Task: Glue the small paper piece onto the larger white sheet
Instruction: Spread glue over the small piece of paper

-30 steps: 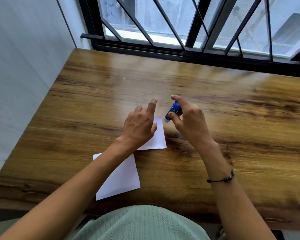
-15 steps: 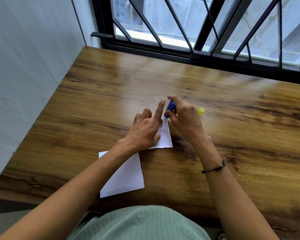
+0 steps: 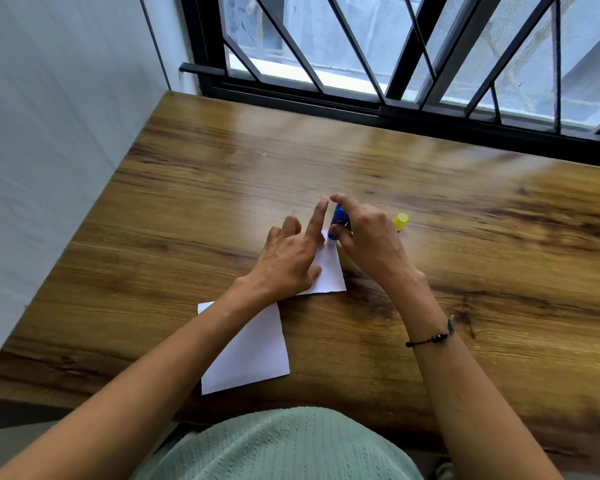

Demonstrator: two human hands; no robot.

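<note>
Two white paper pieces (image 3: 328,271) (image 3: 253,351), one blue glue stick (image 3: 338,221), one yellow cap (image 3: 400,221), two hands (image 3: 288,261) (image 3: 368,244)

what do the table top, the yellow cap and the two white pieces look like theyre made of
Table top: wood or a wood-look laminate, with brown grain and a glossy sheen that reflects the window.
Yellow cap: probably plastic, solid bright colour and smooth moulded shape.
Small paper piece and larger white sheet: thin matte paper lying flat, the small one with an uneven near edge.
</note>
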